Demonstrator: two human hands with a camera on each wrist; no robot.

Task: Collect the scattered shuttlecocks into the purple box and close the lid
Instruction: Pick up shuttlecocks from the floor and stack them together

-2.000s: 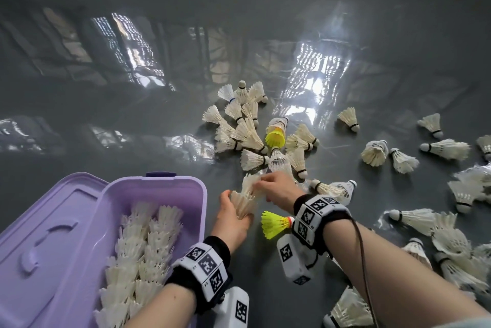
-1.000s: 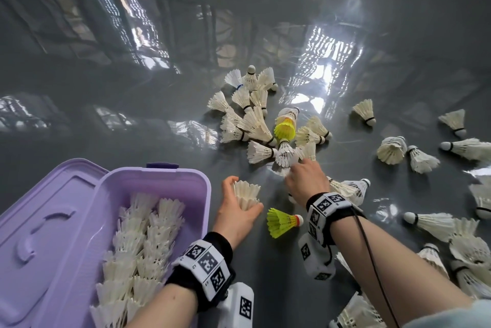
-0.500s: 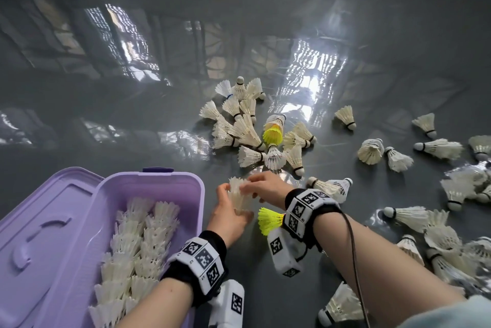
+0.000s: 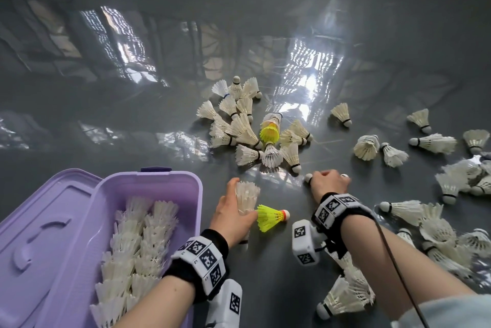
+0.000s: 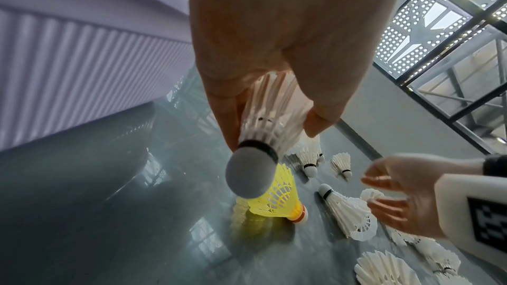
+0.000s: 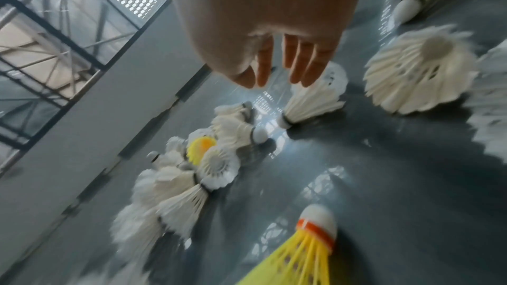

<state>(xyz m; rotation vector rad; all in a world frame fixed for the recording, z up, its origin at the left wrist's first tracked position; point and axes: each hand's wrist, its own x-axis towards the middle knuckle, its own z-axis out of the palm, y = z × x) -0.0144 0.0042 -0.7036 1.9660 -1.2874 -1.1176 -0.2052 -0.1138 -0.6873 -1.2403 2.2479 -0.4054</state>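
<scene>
The left hand [image 4: 233,214] grips a nested stack of white shuttlecocks [image 4: 247,196], fingers and thumb curled round the feathers. Its long axis runs along the palm: skirt away from the wrist, cork [image 5: 251,173] back toward it. How many are nested is hidden by the fingers. Just right of the grip lies 1 yellow shuttlecock [image 4: 271,217] on the floor [image 4: 106,88], cork pointing right. Left of the grip stands the purple box [image 4: 148,178], lid [image 4: 39,224] open. The right hand [image 4: 328,181] hangs with fingers [image 6: 297,60] straight, holding nothing, over scattered white shuttlecocks [image 4: 247,128]; the right wrist view is blurred.
</scene>
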